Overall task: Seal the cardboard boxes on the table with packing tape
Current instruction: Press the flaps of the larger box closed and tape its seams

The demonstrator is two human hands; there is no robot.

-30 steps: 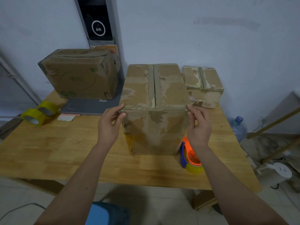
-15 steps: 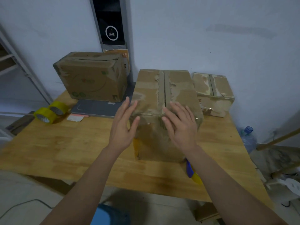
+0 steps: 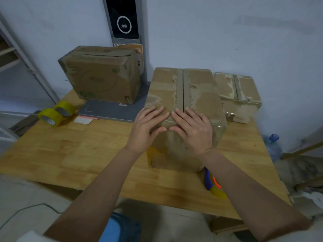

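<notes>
Fingers straight and spread on both hands, holding nothing; left hand (image 3: 147,126) and right hand (image 3: 192,129) lie flat side by side on the near top edge of the middle box (image 3: 183,105), thumbs almost meeting over the front face, fingertips by the centre seam. Three cardboard boxes on the wooden table (image 3: 70,154): middle box standing tall near the front, large box (image 3: 101,75) at back left sitting on a grey board (image 3: 111,110), small box (image 3: 239,96) at back right just beside the middle one. Two yellow tape rolls (image 3: 56,113) at the left table edge, touching each other, well apart from the boxes. One tape dispenser (image 3: 214,187), blue, orange and yellow, on the table at front right, partly hidden by the right forearm. Small white paper scrap (image 3: 83,120) near the rolls. Dark wall panel (image 3: 125,20) behind the large box. Blue-capped water bottle (image 3: 273,144) on the floor to the right.
</notes>
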